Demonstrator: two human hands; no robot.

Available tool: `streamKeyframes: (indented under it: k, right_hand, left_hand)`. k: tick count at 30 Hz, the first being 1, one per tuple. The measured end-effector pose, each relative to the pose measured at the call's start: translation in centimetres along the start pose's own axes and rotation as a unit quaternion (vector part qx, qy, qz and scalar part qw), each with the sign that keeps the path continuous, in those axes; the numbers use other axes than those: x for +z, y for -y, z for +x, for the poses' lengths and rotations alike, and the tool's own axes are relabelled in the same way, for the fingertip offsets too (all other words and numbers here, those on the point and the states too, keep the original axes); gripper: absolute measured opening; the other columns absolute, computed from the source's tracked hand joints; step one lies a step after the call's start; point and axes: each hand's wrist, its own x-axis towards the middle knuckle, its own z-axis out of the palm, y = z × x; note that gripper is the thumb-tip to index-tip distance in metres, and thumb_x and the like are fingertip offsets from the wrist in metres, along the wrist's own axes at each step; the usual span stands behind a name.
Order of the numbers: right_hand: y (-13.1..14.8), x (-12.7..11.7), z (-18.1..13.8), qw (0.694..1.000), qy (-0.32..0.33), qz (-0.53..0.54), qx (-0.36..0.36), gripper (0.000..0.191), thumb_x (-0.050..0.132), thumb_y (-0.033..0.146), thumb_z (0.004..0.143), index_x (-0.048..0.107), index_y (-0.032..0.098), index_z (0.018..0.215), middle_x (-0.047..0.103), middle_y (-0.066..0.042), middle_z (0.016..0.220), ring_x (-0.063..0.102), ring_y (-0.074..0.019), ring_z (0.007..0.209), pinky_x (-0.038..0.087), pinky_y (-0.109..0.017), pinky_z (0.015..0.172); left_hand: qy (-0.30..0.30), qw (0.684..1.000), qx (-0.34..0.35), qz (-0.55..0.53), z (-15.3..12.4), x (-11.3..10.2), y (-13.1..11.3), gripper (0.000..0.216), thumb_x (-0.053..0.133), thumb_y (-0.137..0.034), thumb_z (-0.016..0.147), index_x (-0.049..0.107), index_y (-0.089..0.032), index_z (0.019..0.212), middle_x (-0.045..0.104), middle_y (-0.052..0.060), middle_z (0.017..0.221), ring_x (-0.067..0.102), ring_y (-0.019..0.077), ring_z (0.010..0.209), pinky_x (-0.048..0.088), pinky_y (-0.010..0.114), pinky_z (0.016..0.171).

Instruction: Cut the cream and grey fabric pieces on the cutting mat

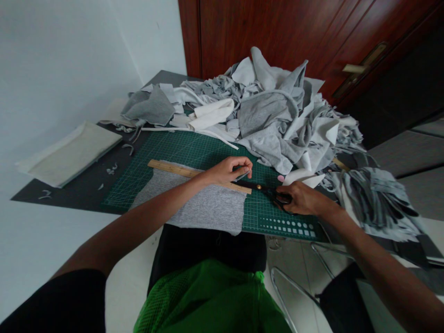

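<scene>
My left hand (pixel 231 170) is closed, thumb and fingers pinching what looks like a thin strip of grey fabric (pixel 242 176) just above the ruler. My right hand (pixel 299 198) grips the black handles of a pair of scissors (pixel 265 188). Its blades point left, alongside the right end of a wooden ruler (pixel 173 168). Beneath the ruler, a piece of heather-grey fabric (pixel 208 208) lies flat, its lower edge hanging near the table's front. The green cutting mat (pixel 267 208) is under it. My left forearm crosses over the fabric and hides part of the ruler.
A large heap of grey and white fabric scraps (pixel 267 111) covers the back of the table. Folded grey cloth (pixel 378 199) is stacked at the right. A cream fabric stack (pixel 72 152) lies at the left. A chair (pixel 343 296) stands at the lower right, and a door (pixel 277 27) rises behind.
</scene>
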Motion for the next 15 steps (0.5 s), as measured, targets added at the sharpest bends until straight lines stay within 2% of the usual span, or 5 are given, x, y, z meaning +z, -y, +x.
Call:
streamKeyframes:
  k: [15]
  right_hand:
    - [-0.05,0.13,-0.05,1.0,0.001,-0.001,-0.003,0.004,0.055,0.02,0.076,0.053,0.019,0.073,0.048,0.004,0.055,0.038,-0.0092,0.047,0.023,-0.026,0.051]
  left_hand:
    - [0.0,1.0,-0.004,-0.008,0.04,0.13,0.07,0.021,0.046,-0.031,0.098,0.055,-0.016,0.088,0.058,0.001,0.078,0.053,0.011,0.072,0.041,0.026,0.071]
